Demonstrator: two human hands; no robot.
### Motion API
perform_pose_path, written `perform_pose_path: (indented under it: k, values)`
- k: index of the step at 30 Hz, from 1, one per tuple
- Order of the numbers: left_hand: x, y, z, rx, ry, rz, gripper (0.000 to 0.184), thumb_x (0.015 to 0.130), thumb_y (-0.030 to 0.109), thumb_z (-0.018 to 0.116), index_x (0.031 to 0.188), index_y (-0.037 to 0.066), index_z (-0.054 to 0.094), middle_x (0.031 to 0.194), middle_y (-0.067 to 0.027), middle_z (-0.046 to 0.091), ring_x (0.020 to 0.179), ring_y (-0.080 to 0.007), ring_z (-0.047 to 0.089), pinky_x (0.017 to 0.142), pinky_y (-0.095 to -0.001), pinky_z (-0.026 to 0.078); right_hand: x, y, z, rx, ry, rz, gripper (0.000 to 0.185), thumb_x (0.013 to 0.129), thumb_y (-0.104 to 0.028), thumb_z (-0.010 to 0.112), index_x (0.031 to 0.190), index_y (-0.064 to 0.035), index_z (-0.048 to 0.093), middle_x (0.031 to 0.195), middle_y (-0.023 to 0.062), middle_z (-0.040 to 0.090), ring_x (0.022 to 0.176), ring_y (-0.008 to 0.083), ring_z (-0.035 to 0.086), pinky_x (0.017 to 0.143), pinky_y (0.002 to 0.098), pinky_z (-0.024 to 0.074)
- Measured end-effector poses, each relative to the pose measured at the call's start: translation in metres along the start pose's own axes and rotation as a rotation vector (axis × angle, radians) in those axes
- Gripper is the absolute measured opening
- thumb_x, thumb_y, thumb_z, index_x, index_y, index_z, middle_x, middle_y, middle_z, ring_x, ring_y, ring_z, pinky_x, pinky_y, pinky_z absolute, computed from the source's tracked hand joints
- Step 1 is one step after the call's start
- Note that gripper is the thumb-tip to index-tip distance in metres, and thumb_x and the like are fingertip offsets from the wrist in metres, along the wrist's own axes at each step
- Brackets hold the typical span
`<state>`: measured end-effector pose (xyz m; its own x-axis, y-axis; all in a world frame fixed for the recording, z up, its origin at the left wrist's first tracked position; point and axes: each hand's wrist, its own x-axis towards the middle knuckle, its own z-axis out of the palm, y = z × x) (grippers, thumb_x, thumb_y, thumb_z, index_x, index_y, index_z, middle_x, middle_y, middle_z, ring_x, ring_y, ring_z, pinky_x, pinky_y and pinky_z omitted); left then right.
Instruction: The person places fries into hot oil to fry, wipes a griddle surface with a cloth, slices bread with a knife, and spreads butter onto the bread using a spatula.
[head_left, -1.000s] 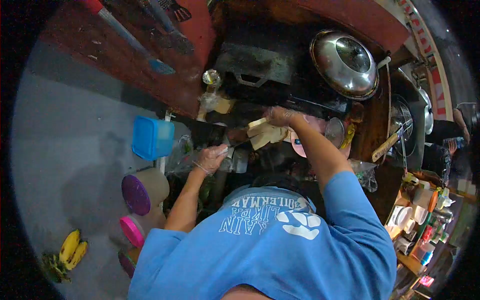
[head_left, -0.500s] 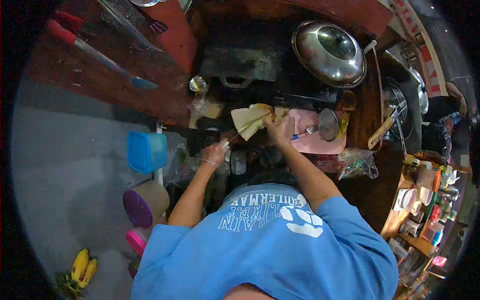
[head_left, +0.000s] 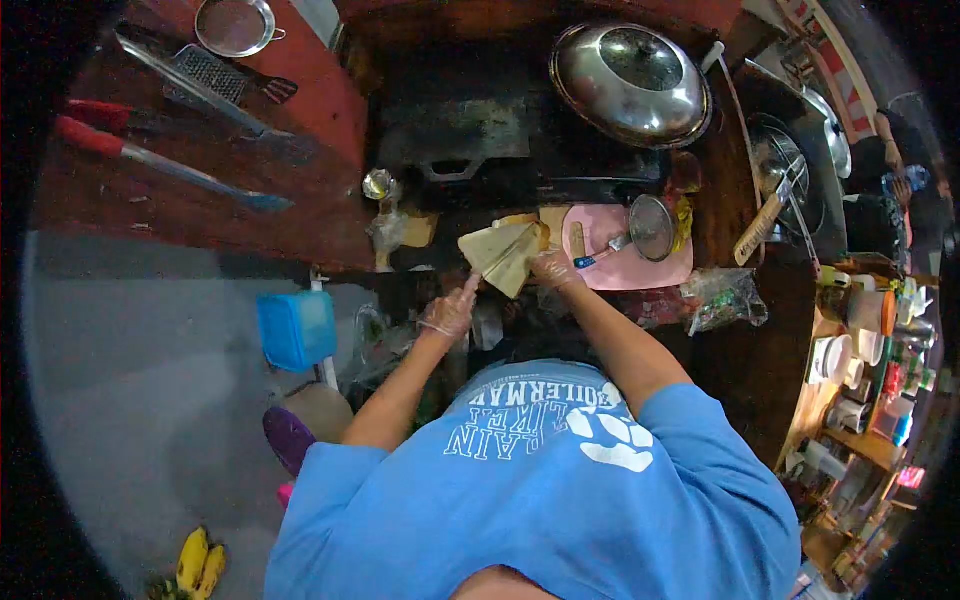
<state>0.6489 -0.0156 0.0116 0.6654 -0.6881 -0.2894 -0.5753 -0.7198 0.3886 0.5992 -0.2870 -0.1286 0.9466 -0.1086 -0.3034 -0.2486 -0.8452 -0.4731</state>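
Pale bread slices (head_left: 500,255) are spread in a V shape at the counter's near edge. My right hand (head_left: 552,268), in a clear glove, grips them at their right side. My left hand (head_left: 450,312), also gloved, is closed around the handle of a thin knife, mostly hidden by the fingers. The dark blade (head_left: 494,265) lies along the bread between the slices. Just right of the bread, a pink board (head_left: 640,270) holds a round strainer (head_left: 652,228) and a small blue-handled tool (head_left: 597,256).
Behind the bread are a dark griddle (head_left: 455,135) and a domed metal lid (head_left: 632,85). Red-handled tongs (head_left: 170,165) lie at the left. A blue container (head_left: 297,330) is at the left front. Plastic bags (head_left: 725,300) sit at the right. Another person's arm (head_left: 888,145) shows far right.
The view has shifted, bringing more of the left tabletop into sight. My right hand has moved back from over the board to the bread's right side. The knife now lies against the opened slices.
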Motion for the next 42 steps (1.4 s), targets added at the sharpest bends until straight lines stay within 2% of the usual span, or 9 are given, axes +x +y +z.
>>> perform_pose_path:
  k: [4,7,13,16,20,22,26,32,42]
  values:
    - [0.003,0.015,0.017,0.097,0.081,0.073,0.077,0.084,0.007,0.053,0.152,0.033,0.029,0.088,-0.0209,0.064,0.072,-0.0450,0.066,0.062,-0.0576,0.053,-0.021,-0.027,-0.043,0.436,0.098,0.047,0.023,0.079,-0.018,0.064,0.100,-0.0090,0.069,0.093,0.0152,0.072,0.094,0.0332,0.069,0.081,0.0428,0.0528]
    - [0.010,0.026,0.012,0.094,0.044,0.053,0.076,0.085,0.008,0.053,0.152,0.033,0.028,0.090,-0.0202,0.065,0.072,-0.0449,0.066,0.062,-0.0569,0.053,-0.012,-0.032,-0.052,-0.190,0.207,-0.099,0.028,0.082,-0.019,0.067,0.107,-0.0061,0.066,0.088,0.0110,0.071,0.087,0.0247,0.069,0.076,0.0376,0.0537]
    - [0.029,0.028,0.011,0.146,0.032,0.013,0.077,0.085,0.008,0.052,0.153,0.034,0.028,0.091,-0.0205,0.065,0.074,-0.0451,0.066,0.064,-0.0561,0.054,0.031,0.009,0.016,0.781,0.164,0.365,0.039,0.087,-0.031,0.071,0.112,-0.0020,0.063,0.082,0.0050,0.067,0.075,0.0122,0.062,0.066,0.0301,0.0496]
    - [0.034,0.025,0.006,0.109,-0.054,0.006,0.077,0.085,0.008,0.052,0.153,0.033,0.027,0.093,-0.0227,0.064,0.077,-0.0448,0.067,0.066,-0.0555,0.054,0.048,0.030,0.051,0.888,0.444,0.050,0.033,0.086,-0.029,0.070,0.103,-0.0006,0.067,0.077,0.0063,0.067,0.069,0.0145,0.062,0.062,0.0330,0.0494]
    - [0.037,0.023,0.005,0.117,-0.033,0.057,0.076,0.085,0.008,0.051,0.154,0.029,0.026,0.093,-0.0246,0.064,0.078,-0.0442,0.067,0.068,-0.0547,0.054,0.028,0.004,-0.004,0.774,0.284,0.420,0.024,0.085,-0.027,0.067,0.083,-0.0041,0.073,0.070,0.0103,0.068,0.067,0.0208,0.065,0.062,0.0374,0.0514]
    - [0.038,0.026,0.001,0.118,-0.015,0.064,0.076,0.085,0.008,0.050,0.154,0.027,0.026,0.093,-0.0248,0.064,0.078,-0.0442,0.067,0.069,-0.0546,0.054,0.066,0.056,0.052,-0.338,0.098,-0.068,0.025,0.079,-0.027,0.069,0.087,-0.0041,0.073,0.075,0.0144,0.071,0.069,0.0288,0.068,0.063,0.0418,0.0515]
    - [0.037,0.036,-0.012,0.183,-0.136,-0.026,0.075,0.085,0.007,0.050,0.154,0.026,0.028,0.093,-0.0250,0.064,0.078,-0.0435,0.067,0.069,-0.0544,0.054,0.014,-0.034,-0.058,0.438,0.243,0.416,0.014,0.077,-0.019,0.065,0.081,-0.0078,0.072,0.076,0.0153,0.071,0.074,0.0287,0.071,0.064,0.0405,0.0540]
    - [0.035,0.019,0.010,0.105,-0.008,0.056,0.070,0.087,0.008,0.048,0.153,0.025,0.032,0.090,-0.0234,0.064,0.074,-0.0434,0.066,0.067,-0.0548,0.055,0.032,-0.006,-0.033,-0.225,-0.076,0.097,0.027,0.082,-0.036,0.063,0.089,-0.0116,0.072,0.084,0.0121,0.073,0.080,0.0303,0.070,0.072,0.0441,0.0552]
    - [0.019,0.024,-0.008,0.132,-0.115,-0.046,0.069,0.087,0.008,0.051,0.151,0.026,0.033,0.095,-0.0235,0.065,0.081,-0.0457,0.066,0.071,-0.0554,0.053,0.036,0.012,-0.007,-0.136,0.017,0.088,0.022,0.086,-0.027,0.057,0.090,-0.0120,0.073,0.086,0.0103,0.073,0.081,0.0245,0.072,0.070,0.0414,0.0572]
